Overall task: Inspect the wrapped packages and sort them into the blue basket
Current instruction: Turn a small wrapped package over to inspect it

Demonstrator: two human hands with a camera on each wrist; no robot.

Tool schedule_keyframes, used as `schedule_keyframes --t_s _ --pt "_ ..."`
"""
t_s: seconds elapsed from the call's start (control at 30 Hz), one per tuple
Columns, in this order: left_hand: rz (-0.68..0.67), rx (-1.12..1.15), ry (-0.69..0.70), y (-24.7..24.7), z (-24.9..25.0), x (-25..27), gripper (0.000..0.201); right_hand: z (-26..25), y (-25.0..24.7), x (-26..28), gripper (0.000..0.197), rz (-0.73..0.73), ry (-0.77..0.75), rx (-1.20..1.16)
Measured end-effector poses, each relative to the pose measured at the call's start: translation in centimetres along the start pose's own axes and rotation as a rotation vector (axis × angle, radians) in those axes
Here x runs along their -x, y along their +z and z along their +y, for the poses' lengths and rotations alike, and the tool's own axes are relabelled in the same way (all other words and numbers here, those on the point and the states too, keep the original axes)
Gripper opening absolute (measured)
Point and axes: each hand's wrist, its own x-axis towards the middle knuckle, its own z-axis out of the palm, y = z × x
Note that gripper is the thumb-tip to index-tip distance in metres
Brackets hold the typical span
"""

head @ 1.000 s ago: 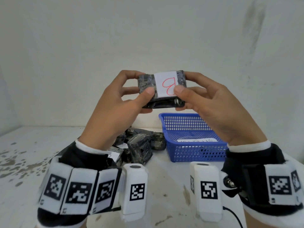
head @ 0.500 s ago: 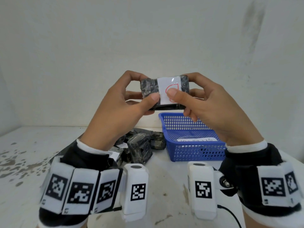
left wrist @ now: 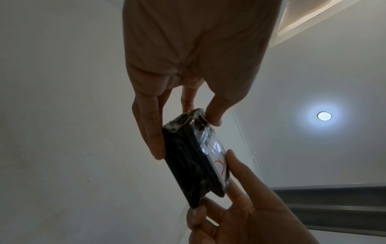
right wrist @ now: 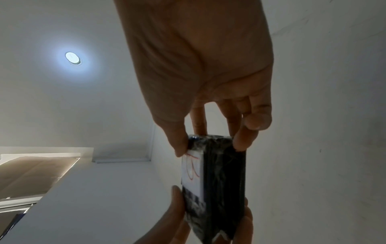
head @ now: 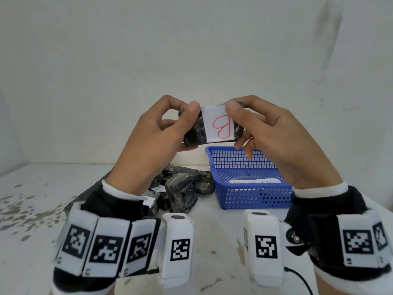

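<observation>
- Left hand [head: 148, 143] and right hand [head: 274, 141] pinch the wrapped package [head: 212, 126] at frame centre
- Advisable: read its label unobstructed before lowering into blue basket [head: 251, 196]

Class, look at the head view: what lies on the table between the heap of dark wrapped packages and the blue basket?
Nothing: the head view shows the heap reaching the blue basket, no gap visible.

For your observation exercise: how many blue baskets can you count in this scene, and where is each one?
1. The blue basket sits on the white table, right of the pile of wrapped packages, below the package held up by both hands. None others visible.
</observation>
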Motion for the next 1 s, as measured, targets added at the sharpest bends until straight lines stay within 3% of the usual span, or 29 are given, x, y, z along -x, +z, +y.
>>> schedule_keyframes --t_s 0.07,0.17,0.3,0.4,0.6,0.77,1.0 --pt "0.000 -0.021 -0.003 0.03 0.14 0.08 0.019 0.08 0.00 0.00 0.031 -0.004 -0.001 -0.001" --pt "-0.017 -0.043 -0.009 0.00 0.34 0.24 0.026 0.20 -0.16 0.05 0.007 -0.030 -0.007 -0.051" --pt "-0.022 0.011 -0.022 -0.07 0.16 0.12 0.036 0.15 -0.36 -0.10 0.040 -0.044 -0.040 -0.148" --pt "-0.002 0.023 -0.035 -0.14 0.00 -0.10 0.034 0.14 -0.26 -0.26 0.052 -0.015 -0.024 -0.159" --pt "-0.024 -0.053 -0.028 -0.06 -0.10 -0.14 0.025 0.16 -0.20 -0.18 0.044 -0.017 0.003 -0.081" --pt "0.001 -0.113 0.011 -0.05 -0.12 -0.09 0.040 -0.16 -0.07 0.20 0.043 -0.033 -0.010 -0.024" --pt "-0.011 -0.128 0.005 -0.10 -0.27 -0.14 0.039 -0.14 0.05 0.22 0.033 -0.013 -0.002 -0.003"
